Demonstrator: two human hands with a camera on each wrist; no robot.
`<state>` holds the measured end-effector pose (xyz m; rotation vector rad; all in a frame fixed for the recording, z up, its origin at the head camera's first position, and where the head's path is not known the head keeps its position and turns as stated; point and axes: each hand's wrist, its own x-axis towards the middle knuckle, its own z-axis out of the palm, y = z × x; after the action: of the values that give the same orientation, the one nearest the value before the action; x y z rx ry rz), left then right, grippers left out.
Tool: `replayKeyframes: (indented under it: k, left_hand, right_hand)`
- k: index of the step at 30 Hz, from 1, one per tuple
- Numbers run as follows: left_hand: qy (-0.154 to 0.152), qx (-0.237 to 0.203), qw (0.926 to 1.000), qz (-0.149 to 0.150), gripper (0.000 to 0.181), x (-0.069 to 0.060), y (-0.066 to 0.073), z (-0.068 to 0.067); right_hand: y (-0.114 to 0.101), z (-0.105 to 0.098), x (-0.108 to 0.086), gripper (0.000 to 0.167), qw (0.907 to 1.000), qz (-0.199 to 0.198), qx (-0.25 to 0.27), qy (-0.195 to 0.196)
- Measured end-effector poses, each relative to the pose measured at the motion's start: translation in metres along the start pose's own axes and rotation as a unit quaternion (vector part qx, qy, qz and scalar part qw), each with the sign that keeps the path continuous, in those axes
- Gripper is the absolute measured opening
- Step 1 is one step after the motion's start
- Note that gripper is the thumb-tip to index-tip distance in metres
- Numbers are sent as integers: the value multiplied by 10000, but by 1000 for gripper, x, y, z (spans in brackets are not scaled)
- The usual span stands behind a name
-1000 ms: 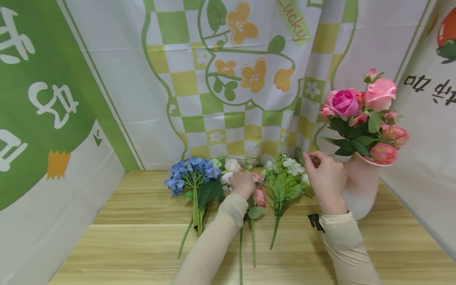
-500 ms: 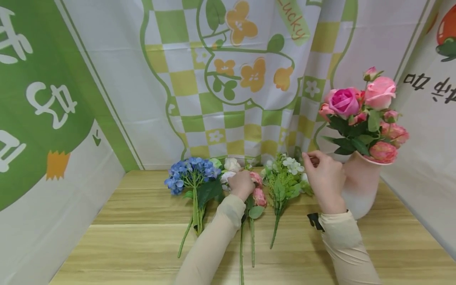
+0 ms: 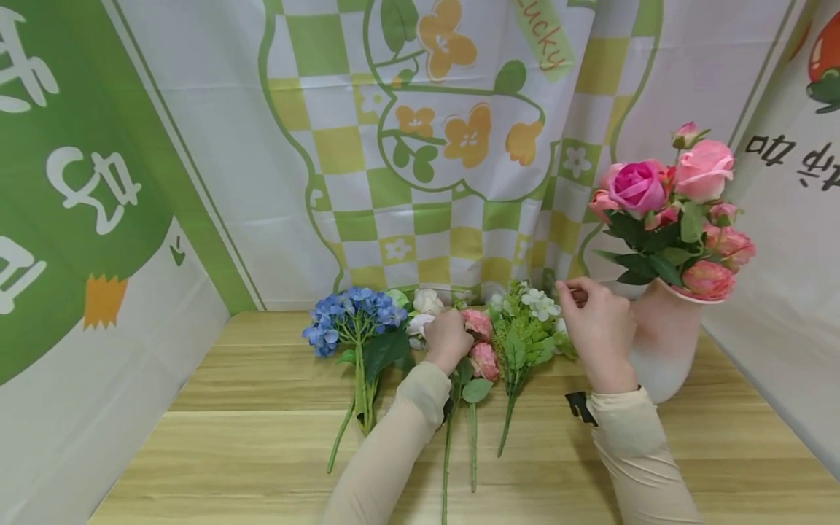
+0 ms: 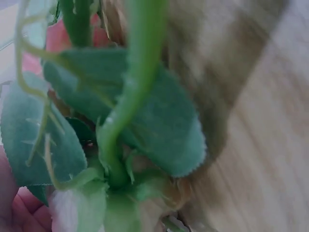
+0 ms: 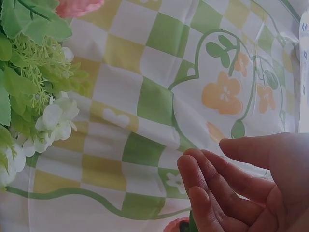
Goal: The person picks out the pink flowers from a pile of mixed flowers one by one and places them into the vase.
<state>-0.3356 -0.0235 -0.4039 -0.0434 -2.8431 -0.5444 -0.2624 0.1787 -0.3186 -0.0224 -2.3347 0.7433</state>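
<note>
In the head view, my left hand (image 3: 448,340) reaches down among flowers, fingers curled at the pink flower spray (image 3: 484,362); the fingertips are mostly hidden. White roses (image 3: 428,302) lie just behind and left of it. The left wrist view shows a green stem (image 4: 140,72) and leaves (image 4: 164,121) close up, with part of the left hand (image 4: 31,210) at the lower left edge. My right hand (image 3: 600,332) hovers beside the vase (image 3: 663,343), holding nothing. Its fingers hang loosely bent in the right wrist view, thumb apart from them.
Blue hydrangeas (image 3: 357,315) lie at the left. A green spray with white blossoms (image 3: 541,305) lies between the hands. Pink roses (image 3: 704,171) and other pink blooms stand in the vase. A patterned cloth (image 3: 453,240) hangs behind the wooden table (image 3: 262,437).
The pink flower spray has shifted slightly right, its stem with it, and more of its blooms show beside my left hand. My right hand has stayed put.
</note>
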Motion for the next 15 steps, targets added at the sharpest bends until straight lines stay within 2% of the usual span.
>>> replayKeyframes:
  k: [4, 7, 11, 15]
  left_hand:
    - [172, -333, 9993, 71, 42, 0, -4, -2]
    - [506, -542, 9971, 166, 42, 1, -8, -5]
    - [1053, -1002, 9890, 279, 34, 2, -12, -12]
    - [1384, -1432, 9796, 257, 27, 2, -16, -21]
  right_hand:
    - [1, 1, 0, 41, 10000, 6, 14, -55]
    - [2, 1, 1, 41, 10000, 5, 65, -65]
    - [2, 0, 2, 41, 9999, 44, 111, -99]
    - [2, -1, 2, 42, 9997, 81, 110, -179]
